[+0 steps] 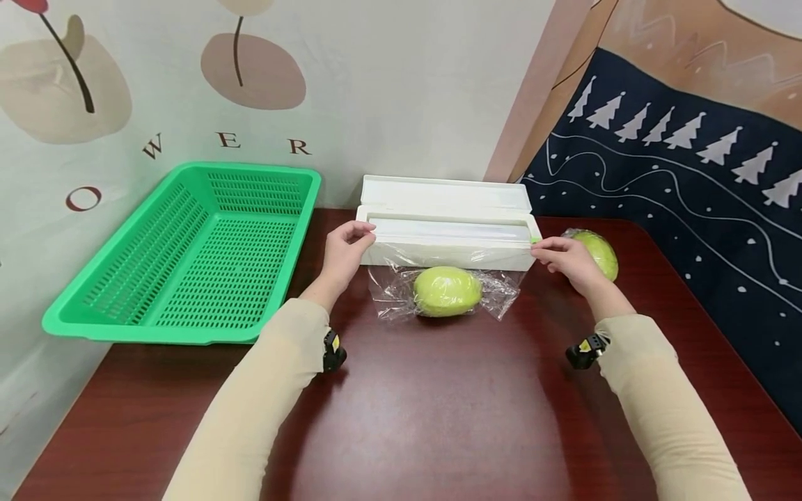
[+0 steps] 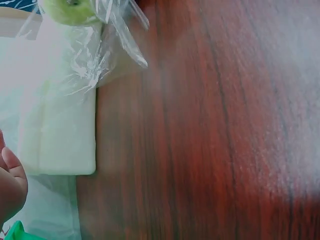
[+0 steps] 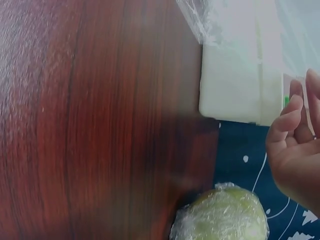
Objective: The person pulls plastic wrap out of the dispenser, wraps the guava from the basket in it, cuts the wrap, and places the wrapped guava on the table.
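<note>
An oval yellow-green fruit [image 1: 447, 291] lies in loose, crumpled cling film [image 1: 391, 296] in front of a white cling film dispenser box [image 1: 447, 254]. The dispenser's lid [image 1: 445, 193] is raised at the back, and a roll [image 1: 447, 229] shows inside. My left hand [image 1: 343, 256] pinches the film at the box's left front corner; its fingertips are largely cut off in the left wrist view. At the right end, beside a small green slider [image 1: 535, 241], my right hand [image 1: 573, 261] pinches the film between thumb and fingers. Clear film spans from the box to the fruit.
Behind my right hand sits a second fruit [image 1: 597, 255], tightly wrapped in film. A green perforated basket [image 1: 188, 271] stands on the left. The dark red wooden table [image 1: 438, 410] meets a printed cloth [image 1: 401, 90] at the back and a navy patterned cloth [image 1: 689, 188] at right.
</note>
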### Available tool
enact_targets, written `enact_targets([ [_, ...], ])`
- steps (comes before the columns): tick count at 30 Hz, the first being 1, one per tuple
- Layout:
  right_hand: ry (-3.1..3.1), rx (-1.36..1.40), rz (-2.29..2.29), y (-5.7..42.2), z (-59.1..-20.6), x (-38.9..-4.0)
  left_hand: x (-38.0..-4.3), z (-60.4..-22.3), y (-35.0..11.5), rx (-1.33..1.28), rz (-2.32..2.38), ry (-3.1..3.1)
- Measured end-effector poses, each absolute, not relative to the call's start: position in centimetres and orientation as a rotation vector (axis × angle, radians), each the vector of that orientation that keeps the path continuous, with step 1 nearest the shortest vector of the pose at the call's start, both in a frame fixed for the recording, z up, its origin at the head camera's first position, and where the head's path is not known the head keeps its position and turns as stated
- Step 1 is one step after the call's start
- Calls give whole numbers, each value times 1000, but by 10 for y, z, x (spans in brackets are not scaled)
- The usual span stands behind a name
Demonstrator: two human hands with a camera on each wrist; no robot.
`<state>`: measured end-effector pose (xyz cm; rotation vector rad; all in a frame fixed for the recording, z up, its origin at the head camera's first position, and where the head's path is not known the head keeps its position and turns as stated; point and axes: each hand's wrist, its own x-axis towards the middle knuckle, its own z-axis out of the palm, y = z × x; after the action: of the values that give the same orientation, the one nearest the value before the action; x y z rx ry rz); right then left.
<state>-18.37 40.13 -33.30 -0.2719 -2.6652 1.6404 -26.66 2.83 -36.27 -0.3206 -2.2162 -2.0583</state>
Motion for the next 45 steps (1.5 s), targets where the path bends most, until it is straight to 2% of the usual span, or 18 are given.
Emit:
enact_targets([
  [5, -2693, -150, 1720, 410, -334, -176, -260, -361, 28, -361, -2199, -2165],
  [13, -2992, -54, 1484, 429, -338, -166, -245, -369, 22, -652, -2231, -2293],
  [22, -3228, 138, 1181, 422, -349, -168, -240, -387, 17, -948, -1777, -2760],
  [28, -3227, 120, 1231, 419, -349, -169, -241, -389, 14, -941, -1379, -3019],
  [34, -3014, -90, 1445, 422, -333, -164, -244, -371, 16, -682, -1106, -2943],
  [38, -2918, -70, 1223, 402, -317, -165, -242, -351, 28, -688, -1097, -2789],
  [45, -3011, 394, 819, 336, -320, -165, -223, -348, 62, -1176, -830, -2810],
])
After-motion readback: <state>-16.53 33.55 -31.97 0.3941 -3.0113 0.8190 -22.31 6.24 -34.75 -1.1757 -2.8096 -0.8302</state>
